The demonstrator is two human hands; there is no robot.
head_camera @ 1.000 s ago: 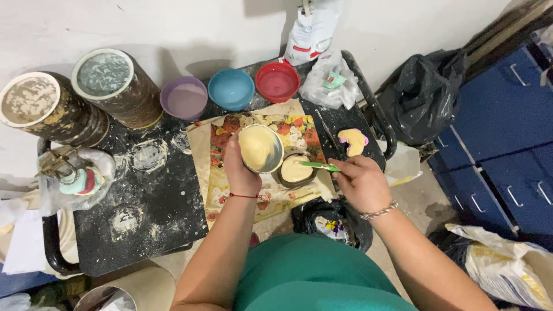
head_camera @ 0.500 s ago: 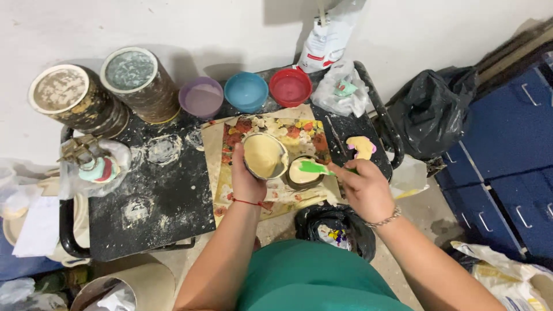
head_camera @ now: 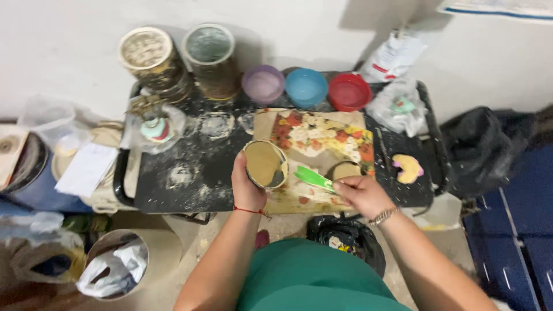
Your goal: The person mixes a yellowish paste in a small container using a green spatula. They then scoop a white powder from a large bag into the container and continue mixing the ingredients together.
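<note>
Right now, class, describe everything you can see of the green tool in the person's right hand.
The green tool is a flat, bright green blade, plastic by its look, like a small spatula or scraper. The right hand grips its near end, hiding the handle. It lies slanted, its free end towards the round cup of beige mix in the left hand, above the flowered sheet.

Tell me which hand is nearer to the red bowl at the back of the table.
Right. The right hand, holding a green spatula, sits below the red bowl, slightly to its right. The left hand, gripping a tan-filled cup, is farther left.
</note>
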